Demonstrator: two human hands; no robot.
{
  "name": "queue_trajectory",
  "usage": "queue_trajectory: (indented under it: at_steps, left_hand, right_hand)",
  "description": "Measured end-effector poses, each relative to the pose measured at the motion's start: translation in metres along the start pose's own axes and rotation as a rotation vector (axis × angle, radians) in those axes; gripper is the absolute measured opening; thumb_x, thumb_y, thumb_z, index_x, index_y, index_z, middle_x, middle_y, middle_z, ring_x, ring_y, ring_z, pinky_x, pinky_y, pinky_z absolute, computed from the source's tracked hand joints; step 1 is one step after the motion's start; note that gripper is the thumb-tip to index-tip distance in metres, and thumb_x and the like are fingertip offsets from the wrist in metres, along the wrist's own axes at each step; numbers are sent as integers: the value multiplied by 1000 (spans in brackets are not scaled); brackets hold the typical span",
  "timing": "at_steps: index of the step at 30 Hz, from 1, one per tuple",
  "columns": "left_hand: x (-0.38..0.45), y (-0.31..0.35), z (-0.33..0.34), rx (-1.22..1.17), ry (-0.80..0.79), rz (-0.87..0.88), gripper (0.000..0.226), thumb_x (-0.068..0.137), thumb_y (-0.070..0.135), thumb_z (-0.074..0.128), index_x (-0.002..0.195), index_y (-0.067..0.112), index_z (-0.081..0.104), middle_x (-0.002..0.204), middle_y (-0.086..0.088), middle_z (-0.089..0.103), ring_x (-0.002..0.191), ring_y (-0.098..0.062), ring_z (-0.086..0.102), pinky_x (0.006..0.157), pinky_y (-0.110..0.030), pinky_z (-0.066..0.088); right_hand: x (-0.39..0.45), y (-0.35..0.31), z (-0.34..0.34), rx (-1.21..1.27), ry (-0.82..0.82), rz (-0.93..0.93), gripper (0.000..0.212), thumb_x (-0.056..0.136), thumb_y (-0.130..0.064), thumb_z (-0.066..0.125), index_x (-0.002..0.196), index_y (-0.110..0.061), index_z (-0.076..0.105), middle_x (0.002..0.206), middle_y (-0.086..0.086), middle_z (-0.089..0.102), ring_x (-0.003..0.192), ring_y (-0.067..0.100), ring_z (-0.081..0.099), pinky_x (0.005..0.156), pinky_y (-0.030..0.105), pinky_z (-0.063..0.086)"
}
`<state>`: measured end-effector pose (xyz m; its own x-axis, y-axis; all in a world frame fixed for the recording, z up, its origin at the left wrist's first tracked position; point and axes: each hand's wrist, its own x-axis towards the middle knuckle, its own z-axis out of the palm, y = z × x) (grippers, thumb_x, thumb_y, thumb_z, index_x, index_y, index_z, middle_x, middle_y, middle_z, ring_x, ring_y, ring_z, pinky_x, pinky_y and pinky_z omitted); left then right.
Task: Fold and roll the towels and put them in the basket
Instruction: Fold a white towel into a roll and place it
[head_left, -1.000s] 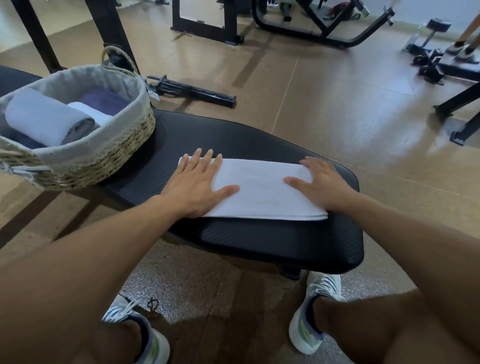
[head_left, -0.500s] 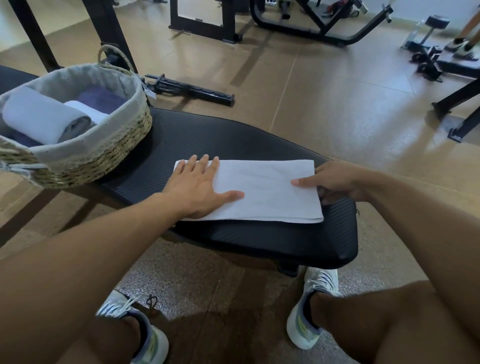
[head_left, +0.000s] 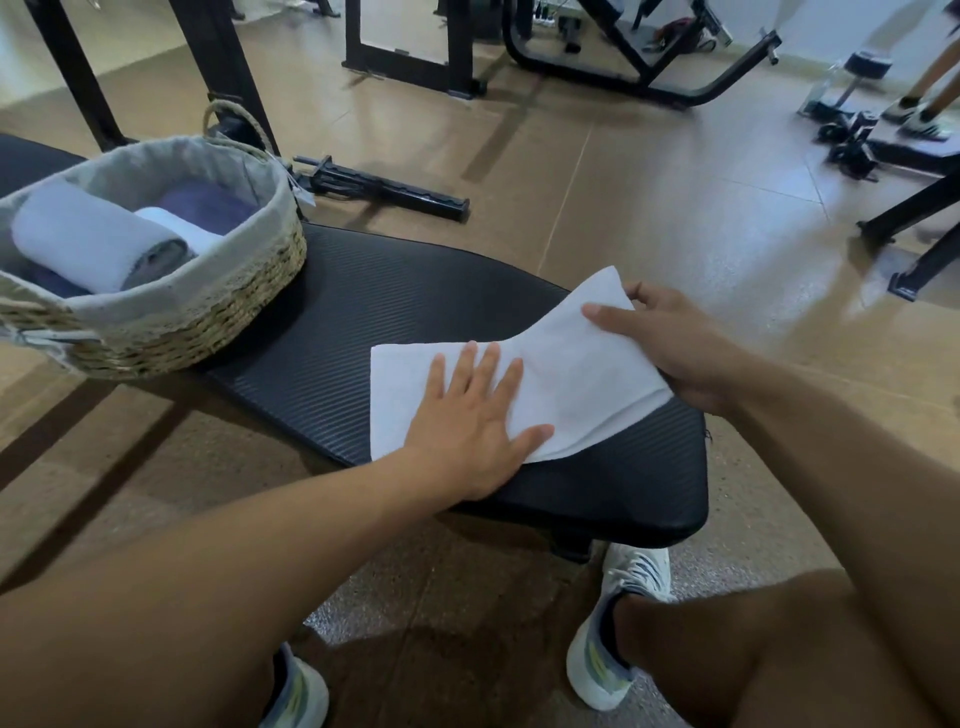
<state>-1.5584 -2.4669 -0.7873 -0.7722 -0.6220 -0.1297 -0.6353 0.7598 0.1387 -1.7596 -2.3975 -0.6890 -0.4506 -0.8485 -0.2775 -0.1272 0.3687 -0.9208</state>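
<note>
In the head view, the left hand (head_left: 470, 423) is pressing flat, with straight fingers, on the white towel (head_left: 571, 374) lying on the bench (head_left: 363, 312), while the right hand (head_left: 675, 348) is pinching its far end and lifting it, so the folding step seems in hand, and next this end probably needs laying over towards the left hand, with the basket (head_left: 171, 317) waiting well apart beyond it.

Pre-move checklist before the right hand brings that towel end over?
1. Left hand pinning the white towel flat on the bench: ok, fingers straight on it.
2. Right hand has a firm hold on the towel's right end: ok, thumb on top, fingers curled round the edge, end lifted off the pad.
3. Towel fully on the pad: ok for the pinned part; near edge sits close to the bench edge.
4. Layers aligned under the lifted end: cannot tell.
5. Basket within reach on the bench: ok.
6. Room in the basket beside the rolled towel: cannot tell.
</note>
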Motion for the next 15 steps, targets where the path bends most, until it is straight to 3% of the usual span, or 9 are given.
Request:
queue_trajectory:
  at_steps: [4, 6, 8, 10, 13, 15]
  left_hand:
    - [2, -3, -10, -155, -45, 14, 79, 100, 68, 22, 163, 24, 3, 171, -4, -5, 157, -24, -13, 126, -50, -6]
    - [3, -15, -26, -478, 40, -23, 63, 104, 52, 38, 159, 23, 28, 168, -3, 24, 156, -22, 14, 126, -44, 12]
    - [1, -34, -46, -781, 259, -183, 38, 103, 34, 50, 139, 23, 58, 143, 2, 58, 135, -17, 50, 113, -38, 38]
    - [-3, -59, -63, -970, 374, -447, 22, 100, 25, 55, 115, 20, 70, 115, 2, 71, 104, -16, 65, 94, -37, 54]
    - [-12, -94, -67, -1387, 245, -678, 19, 98, 16, 57, 109, 5, 69, 97, -13, 71, 75, -22, 67, 73, -34, 61]
    - [-21, -106, -65, -1498, 121, -699, 20, 99, 12, 56, 110, -1, 66, 94, -17, 69, 77, -25, 69, 77, -33, 62]
  right_hand:
    - [-6, -17, 35, -70, 8, -90, 28, 88, -32, 76, 108, -17, 63, 104, 7, 74, 91, 23, 75, 82, 41, 62]
    - [-8, -25, 55, -150, -12, -106, 29, 88, -32, 76, 110, -18, 63, 103, 5, 73, 89, 22, 74, 79, 41, 60]
    - [-10, -30, 75, -251, -57, -109, 28, 89, -29, 72, 113, -21, 61, 99, 4, 72, 86, 25, 74, 74, 40, 60]
    - [-12, -33, 96, -358, -96, -109, 30, 90, -28, 68, 117, -23, 58, 95, 3, 71, 80, 27, 73, 63, 38, 58]
    - [-11, -32, 125, -483, -143, -114, 35, 91, -27, 64, 125, -22, 54, 85, -1, 69, 58, 12, 62, 51, 27, 47]
    - [-10, -31, 143, -539, -157, -120, 38, 92, -26, 61, 128, -18, 51, 82, -2, 66, 58, 9, 60, 49, 21, 43]
